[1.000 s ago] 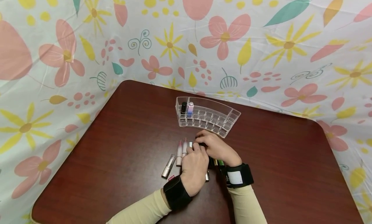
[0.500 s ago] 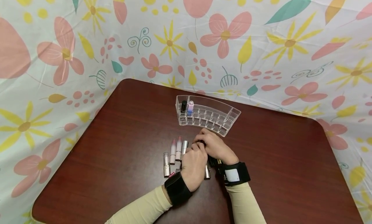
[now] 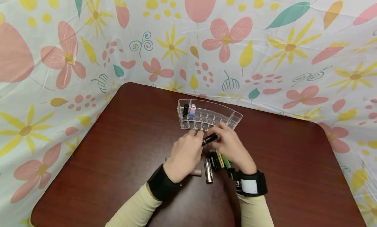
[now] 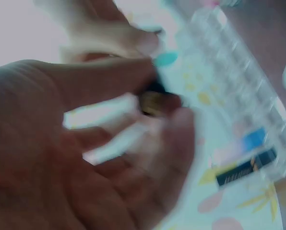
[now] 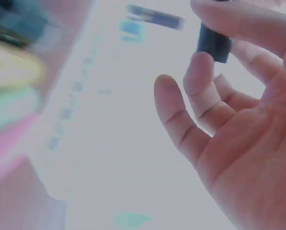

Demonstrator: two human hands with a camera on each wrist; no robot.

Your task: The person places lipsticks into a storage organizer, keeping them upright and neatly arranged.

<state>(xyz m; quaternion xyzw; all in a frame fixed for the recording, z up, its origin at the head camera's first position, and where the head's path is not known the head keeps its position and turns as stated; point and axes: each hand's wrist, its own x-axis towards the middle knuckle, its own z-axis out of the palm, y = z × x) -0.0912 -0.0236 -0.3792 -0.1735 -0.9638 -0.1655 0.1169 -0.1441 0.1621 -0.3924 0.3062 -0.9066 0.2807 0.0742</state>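
Observation:
In the head view a black lipstick tube (image 3: 209, 139) is held between the two hands, in front of the organizer. My left hand (image 3: 184, 155) pinches its lower left end; a gold band (image 4: 151, 103) shows between thumb and fingers in the blurred left wrist view. The right hand (image 3: 232, 144) grips the other end, and in the right wrist view thumb and forefinger pinch the dark tube (image 5: 215, 43) while the other fingers are spread. Below the hands lie a silver lipstick with a clear cap (image 3: 208, 170) and a beige tube (image 3: 196, 172), partly hidden by the left hand.
A clear curved organizer (image 3: 212, 105) stands behind the hands, with a black lipstick (image 3: 185, 110) and a pink-and-blue lipstick (image 3: 192, 111) upright at its left. Black tubes (image 3: 214, 159), a yellow-gold tube (image 3: 220, 159) and a green tube (image 3: 226, 162) lie beside the right wrist.
Both hands have come up from the group of lipsticks, and the black tube now shows between them. My left hand shifted left, covering most of the pink-tipped lipsticks.

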